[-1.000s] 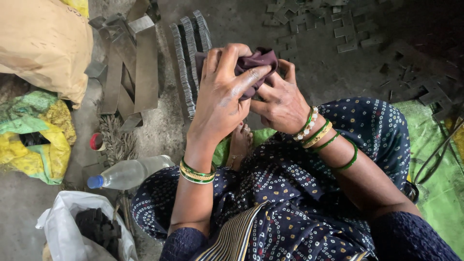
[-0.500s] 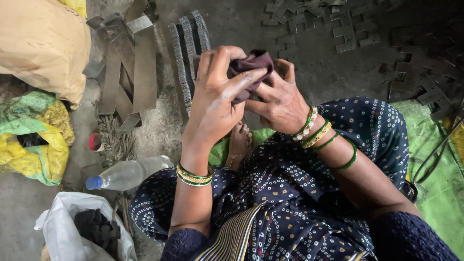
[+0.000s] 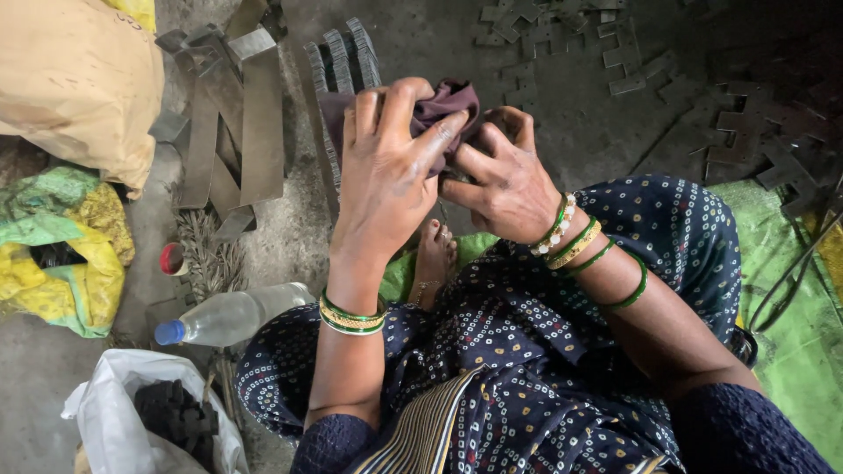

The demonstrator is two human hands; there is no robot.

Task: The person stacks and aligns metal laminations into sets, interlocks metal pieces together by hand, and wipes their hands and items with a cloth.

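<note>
Both of my hands are raised in front of me over my lap, working a dark maroon piece of cloth (image 3: pixel 446 102). My left hand (image 3: pixel 386 167) wraps over the cloth from the left, fingers spread across its top. My right hand (image 3: pixel 500 180) grips the cloth from the right, thumb and fingers pinching its lower edge. Most of the cloth is hidden behind my fingers. Green and gold bangles sit on both wrists. I sit cross-legged in a dark blue dotted garment, one bare foot (image 3: pixel 434 254) showing below my hands.
Grey metal strips (image 3: pixel 255 105) and a row of ribbed plates (image 3: pixel 347 57) lie on the floor ahead; small metal pieces (image 3: pixel 632 53) are scattered at upper right. A plastic bottle (image 3: pixel 233 316), a white bag (image 3: pixel 114 421), a tan sack (image 3: pixel 75 75) and yellow-green bags (image 3: pixel 61 254) are at left. Green sheet (image 3: pixel 790 342) at right.
Both hands have kept kneading the cloth, lifting it slightly; my left fingers have shifted further over its top. Nothing else has moved.
</note>
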